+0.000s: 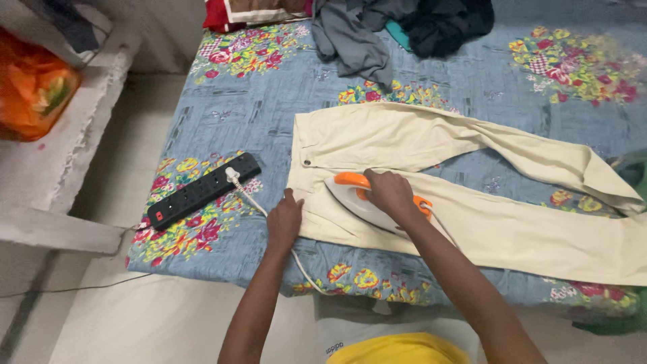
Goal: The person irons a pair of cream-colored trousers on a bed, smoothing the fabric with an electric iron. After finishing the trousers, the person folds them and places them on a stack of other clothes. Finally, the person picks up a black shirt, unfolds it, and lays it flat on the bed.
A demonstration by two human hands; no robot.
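Note:
Cream trousers (472, 222) lie spread across a bed covered by a blue flowered sheet (249, 108). My right hand (389, 193) grips the orange handle of a white and orange iron (357, 200), which rests on the trousers near the waistband. My left hand (285, 219) presses flat on the waistband edge at the left of the iron. The iron's white cord (251, 199) runs from a black power strip (202, 191) on the sheet, under my left hand and over the bed's front edge.
A pile of dark and grey clothes (397, 27) lies at the far side of the bed. A grey concrete ledge (60, 155) with an orange bag (30, 87) stands at the left. Pale floor lies between ledge and bed.

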